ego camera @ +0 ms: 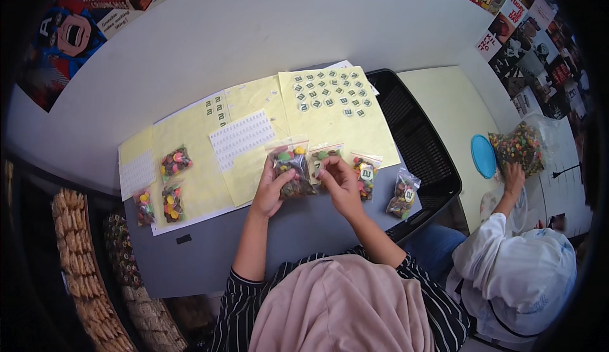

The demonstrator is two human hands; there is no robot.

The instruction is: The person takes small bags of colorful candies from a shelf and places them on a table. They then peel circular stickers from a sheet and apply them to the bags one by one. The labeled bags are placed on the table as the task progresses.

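Observation:
My left hand (270, 191) grips a clear zip bag of multicoloured button-shaped sweets (291, 168), its zip edge pointing away from me. Just to its right, my right hand (340, 180) pinches a small pale sticker (318, 167) between thumb and fingers, apart from the bag. Behind that hand lies another sweet bag (328, 154), partly covered by the fingers. Farther right are a bag with a round lettered sticker (366, 171) and a tilted stickered bag (403, 195). Round stickers (333, 83) sit in rows on a yellow backing sheet (328, 128).
Left on the grey table (209, 257) lie several filled bags (172, 202) and a white printed sheet (242, 135). A black plastic crate (428, 137) stands at the right. Beyond it, a co-worker's hand (514, 180) touches a large sweet bag (516, 147) beside a blue lid (483, 157).

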